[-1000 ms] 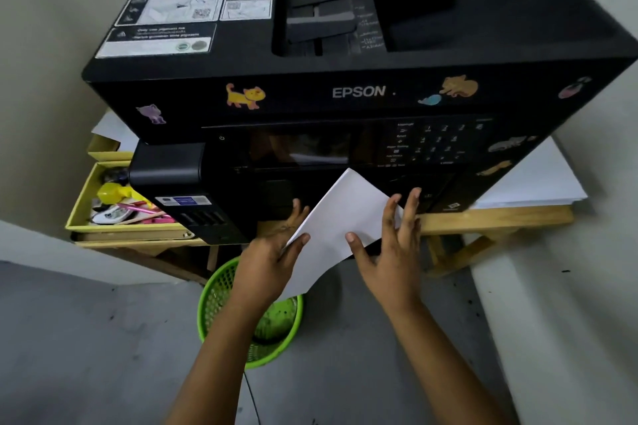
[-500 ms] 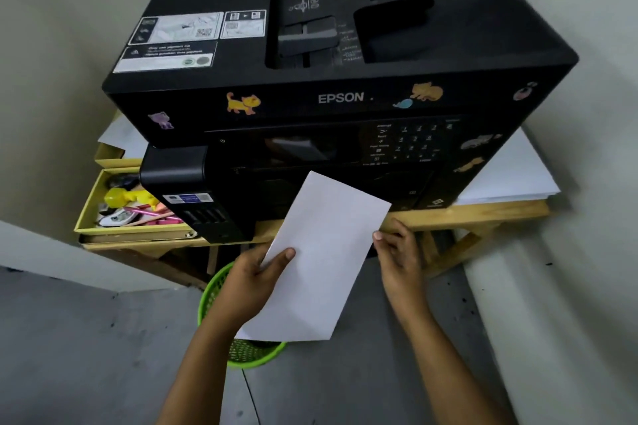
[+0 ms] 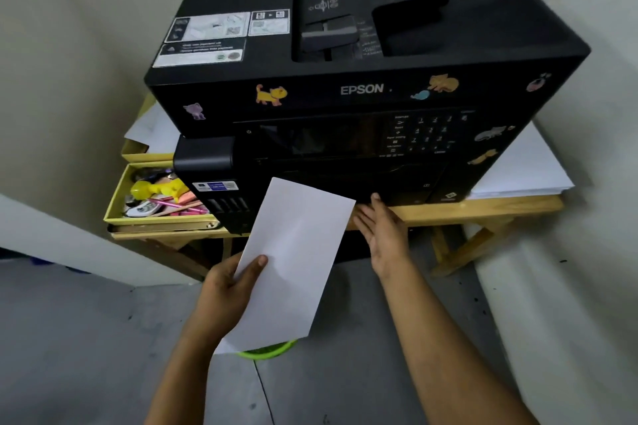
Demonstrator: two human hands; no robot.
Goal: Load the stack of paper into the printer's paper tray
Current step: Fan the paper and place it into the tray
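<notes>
Paper in my left hand, in front of the printer.

My left hand grips the paper by its left edge, thumb on top, and holds it tilted just near of the black printer. My right hand is open and empty, fingers stretched flat toward the printer's low front, beside the paper's right edge. The printer sits on a wooden worktop.

Sitting on a wooden table: a printer, a box of oddments at its left, loose sheets at its right. Hanging before the printer's front: paper, above a basket on the floor.
</notes>
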